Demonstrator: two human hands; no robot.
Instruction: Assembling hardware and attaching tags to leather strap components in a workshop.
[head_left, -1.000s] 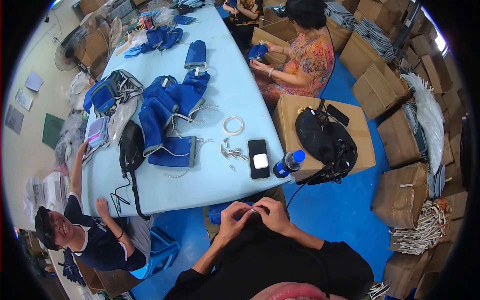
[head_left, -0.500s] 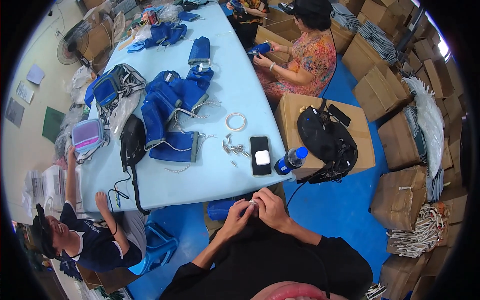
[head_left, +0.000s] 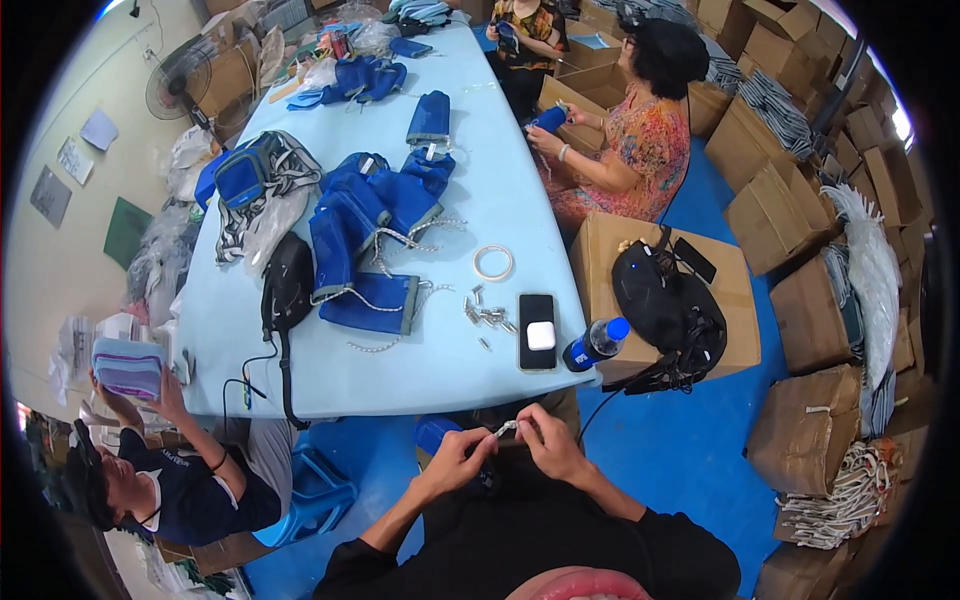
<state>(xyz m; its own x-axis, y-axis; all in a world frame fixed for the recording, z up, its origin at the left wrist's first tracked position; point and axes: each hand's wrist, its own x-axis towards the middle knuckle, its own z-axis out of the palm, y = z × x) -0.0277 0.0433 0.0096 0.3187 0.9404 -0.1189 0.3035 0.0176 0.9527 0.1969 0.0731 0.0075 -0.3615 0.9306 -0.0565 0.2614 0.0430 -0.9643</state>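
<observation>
Just off the table's front edge, over my lap, my left hand point(head_left: 458, 458) and my right hand point(head_left: 552, 445) are both closed in a pinch. A short stretch of whitish cord point(head_left: 506, 428) spans the small gap between the fingertips. Whether a small metal piece sits on it is too small to tell. Below my left hand a blue fabric pouch point(head_left: 436, 434) lies on my lap, partly hidden. On the table ahead are several small silver metal cylinders point(head_left: 488, 318), a ring of tape point(head_left: 493, 263) and blue drawstring pouches point(head_left: 372, 304) with speckled cords.
A phone point(head_left: 537, 350) bearing a white case and a blue-capped bottle point(head_left: 597, 345) stand by the table's right corner. A carton point(head_left: 735, 330) carries a black bag point(head_left: 668, 300). One person sits left holding a purple-blue case point(head_left: 130, 368); another point(head_left: 630, 150) handles a blue pouch.
My hands have drawn slightly apart, showing cord between the fingertips. The person at left has raised the purple-blue case off the table with both hands. The whole view has shifted a little.
</observation>
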